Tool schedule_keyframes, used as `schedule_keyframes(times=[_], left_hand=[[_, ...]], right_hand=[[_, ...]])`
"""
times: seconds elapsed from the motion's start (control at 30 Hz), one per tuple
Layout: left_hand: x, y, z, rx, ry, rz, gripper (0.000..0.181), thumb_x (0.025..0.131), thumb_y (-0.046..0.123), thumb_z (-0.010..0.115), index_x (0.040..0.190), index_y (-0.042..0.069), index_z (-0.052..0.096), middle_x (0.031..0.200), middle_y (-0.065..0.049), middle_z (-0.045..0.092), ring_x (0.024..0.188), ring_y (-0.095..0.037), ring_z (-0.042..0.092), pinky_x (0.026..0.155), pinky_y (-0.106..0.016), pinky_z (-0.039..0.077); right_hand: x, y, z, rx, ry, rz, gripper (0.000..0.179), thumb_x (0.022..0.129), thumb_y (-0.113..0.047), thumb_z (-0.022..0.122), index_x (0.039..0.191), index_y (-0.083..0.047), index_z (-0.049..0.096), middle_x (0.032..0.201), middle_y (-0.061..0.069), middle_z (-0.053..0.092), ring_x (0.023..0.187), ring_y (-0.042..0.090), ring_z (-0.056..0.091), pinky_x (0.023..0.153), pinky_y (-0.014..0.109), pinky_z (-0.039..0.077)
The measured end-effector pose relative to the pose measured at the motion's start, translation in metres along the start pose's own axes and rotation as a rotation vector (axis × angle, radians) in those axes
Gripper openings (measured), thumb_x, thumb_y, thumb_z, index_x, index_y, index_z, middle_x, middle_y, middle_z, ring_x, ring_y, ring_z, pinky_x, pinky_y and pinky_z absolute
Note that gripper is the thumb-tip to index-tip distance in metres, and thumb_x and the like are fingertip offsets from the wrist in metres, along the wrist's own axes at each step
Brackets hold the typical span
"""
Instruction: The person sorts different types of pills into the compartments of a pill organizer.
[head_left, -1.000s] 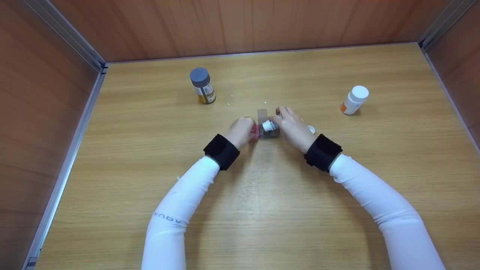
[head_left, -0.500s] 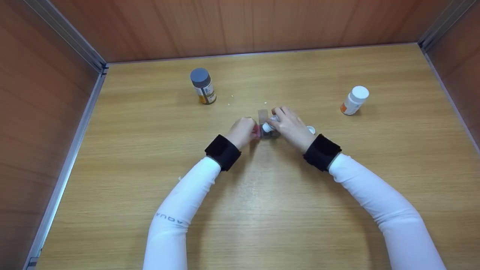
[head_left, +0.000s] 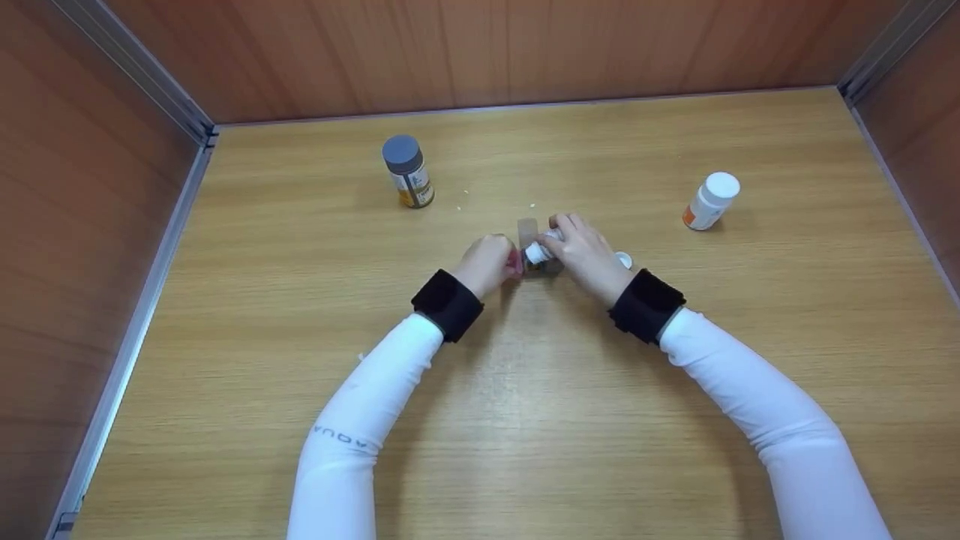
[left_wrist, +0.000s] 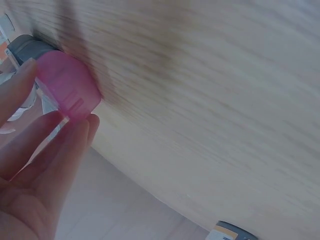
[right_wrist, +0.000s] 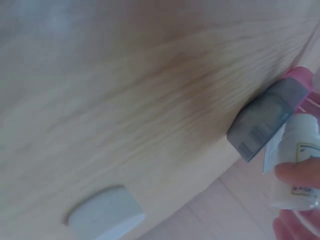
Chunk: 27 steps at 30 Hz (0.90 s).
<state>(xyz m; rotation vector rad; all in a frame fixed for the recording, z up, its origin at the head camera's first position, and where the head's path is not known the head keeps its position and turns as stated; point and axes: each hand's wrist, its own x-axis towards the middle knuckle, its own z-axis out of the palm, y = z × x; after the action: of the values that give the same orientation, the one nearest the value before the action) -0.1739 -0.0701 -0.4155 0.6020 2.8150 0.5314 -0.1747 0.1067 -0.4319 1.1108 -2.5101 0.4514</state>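
Observation:
In the head view my left hand (head_left: 484, 264) pinches the pink end of a small pill box. The left wrist view shows this rounded pink end (left_wrist: 70, 82) between thumb and fingers, with a grey section beyond. A clear flap (head_left: 527, 227) stands raised at the grey part's far side. My right hand (head_left: 586, 259) grips a small white pill bottle (right_wrist: 295, 145), uncapped and tipped, its mouth over the open grey compartment. In the right wrist view the pill box (right_wrist: 265, 120) lies on the table. The hand hides part of the bottle's label.
A white cap (head_left: 624, 259) lies just beside my right hand. A dark-capped bottle (head_left: 409, 176) stands back left, and a white bottle (head_left: 711, 201) with an orange label patch stands right. Several tiny white bits are scattered behind the pill box. Wooden panels surround the table.
The white bottle tipped further down over the pill box half a second ago and is now slightly raised again. The left hand keeps its hold, almost still.

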Motion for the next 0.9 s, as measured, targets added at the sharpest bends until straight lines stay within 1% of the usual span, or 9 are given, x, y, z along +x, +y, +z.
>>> schedule_keyframes(times=[0.07,0.13,0.3,0.4,0.5,0.6,0.7,0.8,0.9], left_hand=[[0.000,0.000,0.000,-0.002,0.000,-0.001,0.007,0.077,0.007,0.066,0.077,0.000,0.066,0.080,-0.009,0.065,0.078,-0.023,0.059,0.071,-0.031,0.047],[-0.001,0.001,0.000,-0.009,0.001,0.000,0.006,0.077,0.007,0.065,0.077,0.001,0.067,0.081,-0.009,0.065,0.079,-0.023,0.059,0.072,-0.030,0.047],[-0.001,0.000,0.000,-0.032,-0.015,-0.004,0.005,0.078,0.004,0.063,0.079,0.002,0.067,0.081,-0.008,0.066,0.080,-0.022,0.060,0.073,-0.029,0.046],[-0.001,0.000,0.000,-0.027,-0.015,-0.002,0.005,0.078,0.002,0.062,0.079,0.002,0.068,0.081,-0.008,0.066,0.079,-0.021,0.060,0.072,-0.029,0.046],[-0.002,0.001,-0.001,-0.017,-0.002,0.000,0.006,0.077,0.002,0.062,0.079,0.002,0.068,0.081,-0.008,0.066,0.078,-0.022,0.060,0.071,-0.030,0.046],[-0.002,0.001,-0.001,-0.019,0.017,-0.001,0.006,0.077,0.002,0.062,0.079,0.002,0.068,0.080,-0.008,0.065,0.078,-0.022,0.059,0.071,-0.030,0.046],[-0.003,0.001,-0.001,-0.035,0.027,-0.009,0.006,0.077,0.003,0.062,0.080,0.002,0.067,0.080,-0.008,0.065,0.077,-0.022,0.059,0.071,-0.030,0.046],[-0.004,0.001,0.000,-0.033,0.035,-0.003,0.007,0.077,0.003,0.062,0.081,0.000,0.066,0.080,-0.009,0.064,0.076,-0.023,0.058,0.070,-0.031,0.046],[-0.005,0.002,-0.001,-0.027,0.055,0.014,0.012,0.077,0.003,0.061,0.087,-0.002,0.065,0.083,-0.012,0.063,0.078,-0.025,0.058,0.071,-0.033,0.046]], right_hand=[[-0.001,0.000,-0.002,0.088,-0.016,0.076,0.034,0.072,0.013,0.059,0.104,0.002,0.061,0.100,0.021,0.051,0.092,0.032,0.049,0.078,0.039,0.047],[-0.002,0.000,-0.005,0.196,-0.046,0.175,0.036,0.072,0.013,0.059,0.106,0.001,0.058,0.102,0.021,0.050,0.095,0.033,0.048,0.080,0.040,0.046],[-0.005,0.000,-0.011,0.524,-0.096,0.392,0.040,0.071,0.008,0.064,0.109,0.004,0.051,0.105,0.021,0.054,0.098,0.033,0.049,0.085,0.042,0.042],[-0.008,-0.002,-0.012,0.694,-0.119,0.464,0.041,0.071,0.009,0.063,0.108,0.008,0.047,0.106,0.023,0.056,0.097,0.032,0.052,0.085,0.039,0.044],[-0.012,-0.008,-0.014,0.786,-0.181,0.501,0.042,0.071,0.006,0.064,0.108,0.009,0.045,0.107,0.023,0.057,0.098,0.031,0.054,0.083,0.035,0.046],[-0.016,-0.015,-0.014,0.812,-0.265,0.489,0.043,0.070,0.004,0.066,0.107,0.008,0.045,0.106,0.022,0.058,0.098,0.030,0.056,0.081,0.034,0.048],[-0.019,-0.020,-0.012,0.766,-0.323,0.446,0.041,0.069,0.003,0.067,0.105,0.006,0.047,0.104,0.020,0.059,0.098,0.030,0.056,0.082,0.035,0.047],[-0.021,-0.023,-0.009,0.691,-0.348,0.414,0.037,0.068,0.004,0.068,0.100,0.005,0.051,0.100,0.019,0.059,0.097,0.030,0.055,0.083,0.038,0.045],[-0.023,-0.024,-0.007,0.631,-0.361,0.416,0.035,0.067,0.006,0.067,0.098,0.004,0.052,0.098,0.019,0.059,0.094,0.030,0.055,0.081,0.039,0.045]])
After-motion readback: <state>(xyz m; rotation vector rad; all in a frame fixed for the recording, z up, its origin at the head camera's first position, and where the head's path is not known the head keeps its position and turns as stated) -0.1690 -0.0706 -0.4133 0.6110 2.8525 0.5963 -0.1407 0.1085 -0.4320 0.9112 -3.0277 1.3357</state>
